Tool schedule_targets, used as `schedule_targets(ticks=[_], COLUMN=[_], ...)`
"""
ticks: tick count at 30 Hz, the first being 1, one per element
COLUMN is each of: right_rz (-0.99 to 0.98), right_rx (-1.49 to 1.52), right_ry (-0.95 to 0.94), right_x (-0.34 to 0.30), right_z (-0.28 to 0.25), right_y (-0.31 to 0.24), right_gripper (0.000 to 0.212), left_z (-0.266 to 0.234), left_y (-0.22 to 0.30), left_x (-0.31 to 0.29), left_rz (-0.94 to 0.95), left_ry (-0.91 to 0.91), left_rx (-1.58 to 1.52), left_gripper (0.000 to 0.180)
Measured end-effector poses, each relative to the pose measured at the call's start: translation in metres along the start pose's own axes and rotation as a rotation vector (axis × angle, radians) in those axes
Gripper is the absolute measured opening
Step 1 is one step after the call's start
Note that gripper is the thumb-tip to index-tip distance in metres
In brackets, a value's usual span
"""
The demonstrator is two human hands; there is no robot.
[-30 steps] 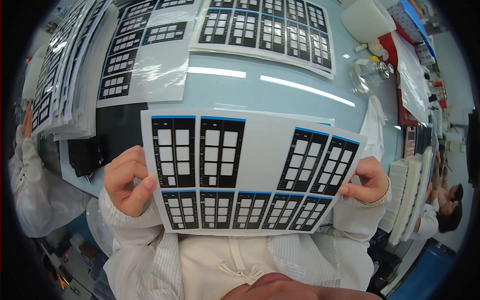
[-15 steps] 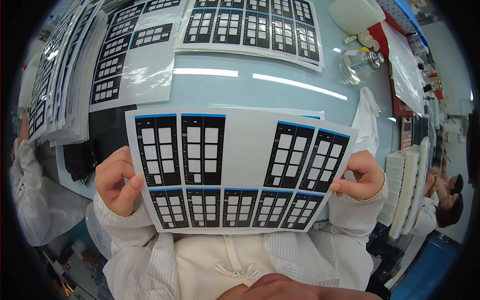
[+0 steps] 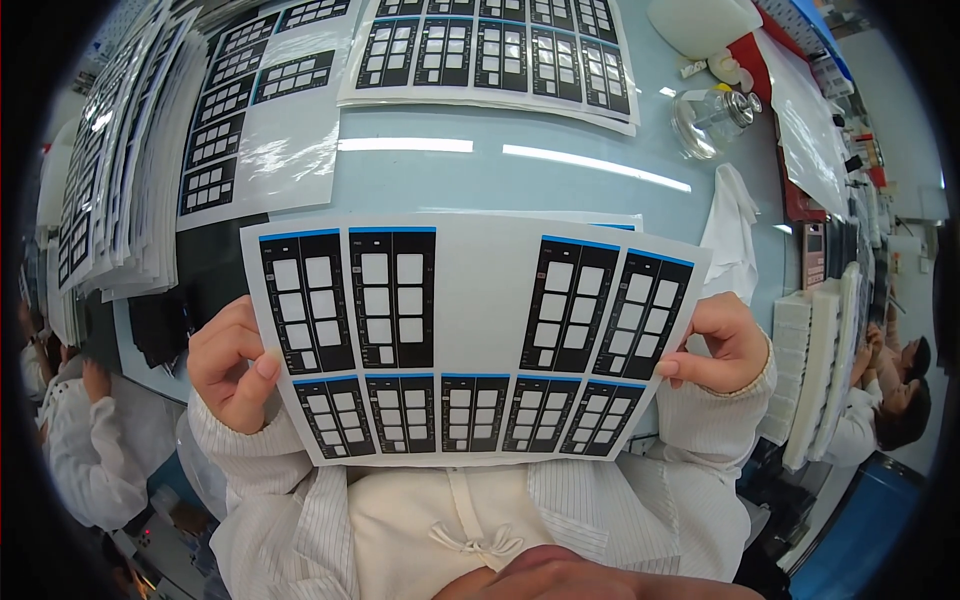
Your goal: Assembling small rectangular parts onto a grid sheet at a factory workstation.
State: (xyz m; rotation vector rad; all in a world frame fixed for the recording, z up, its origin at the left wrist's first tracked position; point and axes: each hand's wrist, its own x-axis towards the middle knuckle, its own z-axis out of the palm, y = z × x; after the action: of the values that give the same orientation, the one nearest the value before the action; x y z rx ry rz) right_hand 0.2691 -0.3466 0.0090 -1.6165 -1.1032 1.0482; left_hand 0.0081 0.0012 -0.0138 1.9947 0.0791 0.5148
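Observation:
Between my two hands I hold up a white label sheet (image 3: pixel 487 290) printed with black panels that have blue top edges and white windows. One place in its upper row is blank white. My left hand (image 3: pixel 235 362) pinches the left edge, thumb in front. At the right edge, my right hand (image 3: pixel 718 345) pinches it the same way, with its thumb on the front face. The edge of another sheet shows just behind the top of this one. Part of the table behind the sheet is hidden.
Beyond lie a stack of similar sheets (image 3: pixel 490 95) and a partly used sheet (image 3: pixel 290 150). A tall pile of sheets (image 3: pixel 120 150) stands far left. At right are a glass bottle (image 3: pixel 712 122), a white cloth (image 3: pixel 733 225) and white trays (image 3: pixel 805 360). Other people sit at both sides.
The held sheet's upper edge has shifted slightly left and up, while both hands keep their pinch. At far left, a person has changed posture.

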Motion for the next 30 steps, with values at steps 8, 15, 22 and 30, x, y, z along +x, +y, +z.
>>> schedule_targets(ticks=[8, 15, 22, 30], right_rz=[0.225, 0.367, 0.397, 0.377], right_rx=[0.154, 0.024, -0.037, -0.01], right_ry=[0.13, 0.083, 0.037, 0.063], right_x=[0.007, 0.013, 0.014, 0.015], right_z=[0.01, 0.014, 0.013, 0.012], right_y=[-0.008, -0.003, -0.003, -0.001], right_gripper=[0.014, 0.012, 0.013, 0.014], left_z=[-0.001, 0.005, 0.004, 0.007], left_y=[-0.002, -0.002, -0.002, -0.003], left_x=[0.001, 0.005, 0.003, 0.007], left_rz=[-0.051, -0.161, -0.189, -0.196], left_ry=[-0.047, -0.121, -0.109, -0.106], left_rx=[0.06, 0.206, 0.213, 0.211], left_gripper=[0.017, 0.016, 0.017, 0.021])
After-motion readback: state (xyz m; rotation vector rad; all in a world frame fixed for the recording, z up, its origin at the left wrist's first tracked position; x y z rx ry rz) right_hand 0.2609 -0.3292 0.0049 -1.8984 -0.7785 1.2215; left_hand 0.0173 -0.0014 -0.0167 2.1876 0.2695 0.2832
